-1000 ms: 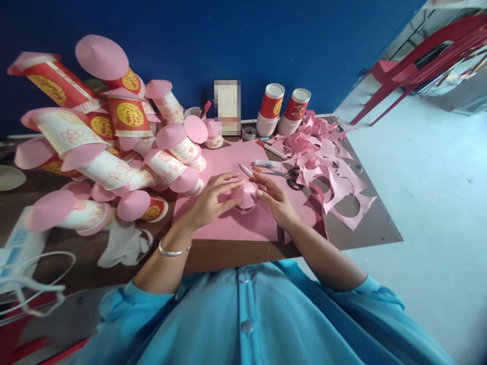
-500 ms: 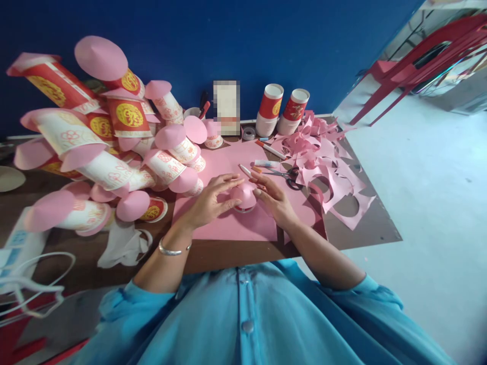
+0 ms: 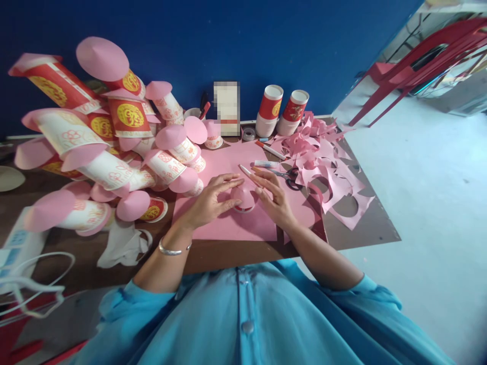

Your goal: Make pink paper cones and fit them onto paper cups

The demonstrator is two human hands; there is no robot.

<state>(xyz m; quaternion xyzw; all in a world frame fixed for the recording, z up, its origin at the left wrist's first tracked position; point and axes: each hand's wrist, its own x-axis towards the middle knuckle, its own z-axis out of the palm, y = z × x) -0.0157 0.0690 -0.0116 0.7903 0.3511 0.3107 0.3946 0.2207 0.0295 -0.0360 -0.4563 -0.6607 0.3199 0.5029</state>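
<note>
A small pink paper cone (image 3: pixel 243 193) sits in front of me, point up, on top of a paper cup whose pale rim shows below it. My left hand (image 3: pixel 213 199) steadies the cone from the left, thumb at the near side and fingers at the far side. On the other side, my right hand (image 3: pixel 277 202) is open, its fingers stretched out and slightly off the cone. Just beyond its fingertips lies a white pen (image 3: pixel 245 170). Pink sheets (image 3: pixel 224 230) cover the tabletop beneath both hands.
Many cone-topped paper cups (image 3: pixel 110 170) are piled at the left. Pink offcuts (image 3: pixel 323 167) heap up on the right, beside black-handled scissors (image 3: pixel 291 178) and a glue stick (image 3: pixel 266 163). Two cup stacks (image 3: pixel 271 109) stand against the blue wall. A white cloth (image 3: pixel 124 246) lies near the front edge.
My right hand has eased a little to the right, away from the cone. The left hand and the cone stay in nearly the same place.
</note>
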